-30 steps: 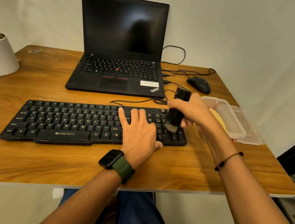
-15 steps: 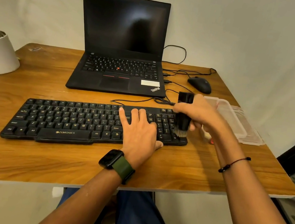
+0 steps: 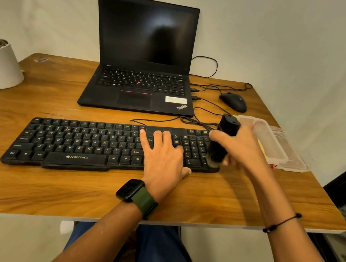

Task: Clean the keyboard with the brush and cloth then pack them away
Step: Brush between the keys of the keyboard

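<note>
Your left hand point(image 3: 166, 157) lies flat, fingers straight, on the ZEBRONICS keyboard point(image 3: 86, 145); your right hand point(image 3: 241, 148) grips the brush point(image 3: 220, 144), bristles back left on its right keys. Far: ThinkPad laptop point(image 3: 143, 56).

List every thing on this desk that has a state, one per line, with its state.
Black laptop: lid open, screen dark.
Black wired keyboard: flat on the desk, cable attached.
Black handheld brush: upright, bristles on the keypad end.
Right hand: grips the brush.
Left hand: flat, pressing the keyboard.
Clear plastic box: open, lid beside it.
Black mouse: idle, untouched.
</note>
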